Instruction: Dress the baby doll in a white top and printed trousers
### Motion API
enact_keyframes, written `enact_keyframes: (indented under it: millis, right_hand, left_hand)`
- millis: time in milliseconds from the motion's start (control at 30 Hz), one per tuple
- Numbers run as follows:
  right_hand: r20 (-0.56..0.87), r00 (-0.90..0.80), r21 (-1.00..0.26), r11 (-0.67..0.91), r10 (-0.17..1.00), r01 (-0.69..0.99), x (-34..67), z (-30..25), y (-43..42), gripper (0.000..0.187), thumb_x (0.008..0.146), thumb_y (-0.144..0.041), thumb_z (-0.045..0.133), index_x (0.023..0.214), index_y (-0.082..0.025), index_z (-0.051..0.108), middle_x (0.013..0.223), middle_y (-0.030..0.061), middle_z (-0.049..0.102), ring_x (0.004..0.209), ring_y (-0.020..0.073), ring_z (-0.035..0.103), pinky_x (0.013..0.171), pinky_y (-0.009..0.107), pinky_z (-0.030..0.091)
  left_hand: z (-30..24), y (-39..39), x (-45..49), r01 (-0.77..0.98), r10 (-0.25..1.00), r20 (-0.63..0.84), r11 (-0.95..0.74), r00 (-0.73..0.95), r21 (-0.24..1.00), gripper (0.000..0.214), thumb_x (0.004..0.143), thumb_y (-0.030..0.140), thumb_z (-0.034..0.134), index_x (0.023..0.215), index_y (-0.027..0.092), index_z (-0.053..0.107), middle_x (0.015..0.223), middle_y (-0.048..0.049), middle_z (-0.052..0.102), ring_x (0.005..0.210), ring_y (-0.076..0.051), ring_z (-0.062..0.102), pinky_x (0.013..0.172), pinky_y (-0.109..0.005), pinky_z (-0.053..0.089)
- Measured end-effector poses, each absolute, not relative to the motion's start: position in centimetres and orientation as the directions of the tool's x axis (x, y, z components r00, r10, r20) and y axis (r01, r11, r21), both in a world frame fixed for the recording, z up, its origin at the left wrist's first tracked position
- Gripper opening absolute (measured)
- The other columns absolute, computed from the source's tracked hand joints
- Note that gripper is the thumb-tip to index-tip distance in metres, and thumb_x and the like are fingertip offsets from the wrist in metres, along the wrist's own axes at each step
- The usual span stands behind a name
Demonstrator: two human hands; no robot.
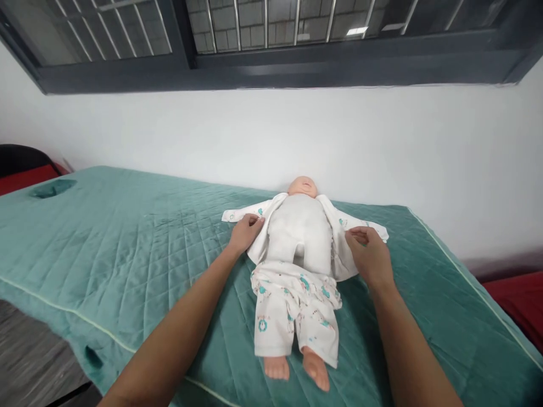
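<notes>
A baby doll (302,220) with a white cloth body lies on its back, feet toward me. Its white patterned jacket (343,261) is spread apart at the front, with both sleeves out to the sides. The patterned pants (278,308) are bunched around the doll's thighs, and bare feet stick out below them. My left hand (246,233) pinches the jacket's edge on the left, below the sleeve. On the other side, the curled fingers of my right hand (371,257) close on the right front flap near its sleeve; the fingertips are partly hidden.
A green quilted cover (127,237) with a face hole at the far left drapes the bed. Behind it rises a white wall (169,135) under a dark-framed barred window (271,70). Red furniture (517,299) stands at the right, and a red and black piece (27,167) at the left.
</notes>
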State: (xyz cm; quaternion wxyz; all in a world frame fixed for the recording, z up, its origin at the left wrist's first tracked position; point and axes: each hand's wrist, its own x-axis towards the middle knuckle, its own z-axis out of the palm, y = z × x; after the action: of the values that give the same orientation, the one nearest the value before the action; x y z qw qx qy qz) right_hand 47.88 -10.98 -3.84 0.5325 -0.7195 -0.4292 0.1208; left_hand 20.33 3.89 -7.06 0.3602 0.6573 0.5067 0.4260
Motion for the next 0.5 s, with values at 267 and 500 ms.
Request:
enact_keyframes:
  millis: [267,500]
  right_hand:
    - [0.105,0.6,-0.545,-0.459,0.793,0.702,48.5,-5.9,-9.8,0.03,0.085,-0.045,0.054,0.099,-0.021,0.064,0.097,0.0102,0.072,0.088,0.025,0.066,0.072,0.033,0.045]
    - [0.147,0.672,-0.533,-0.515,0.725,0.672,51.2,-4.4,-11.2,0.039,0.078,-0.038,0.057,0.112,-0.021,0.066,0.088,0.0065,0.07,0.078,0.0228,0.064,0.07,0.033,0.044]
  left_hand:
    - [-6.2,5.0,19.4,0.057,0.953,0.077,-0.098,0.293,0.994,0.036,0.074,0.048,0.073,0.089,0.017,0.062,0.085,-0.0008,0.065,0.074,-0.014,0.058,0.066,-0.024,0.041]
    - [-4.9,6.4,14.8,0.072,0.973,-0.155,0.145,0.171,0.987,0.047,0.061,0.047,0.079,0.094,0.017,0.063,0.076,-0.0001,0.064,0.058,-0.013,0.054,0.051,-0.023,0.035]
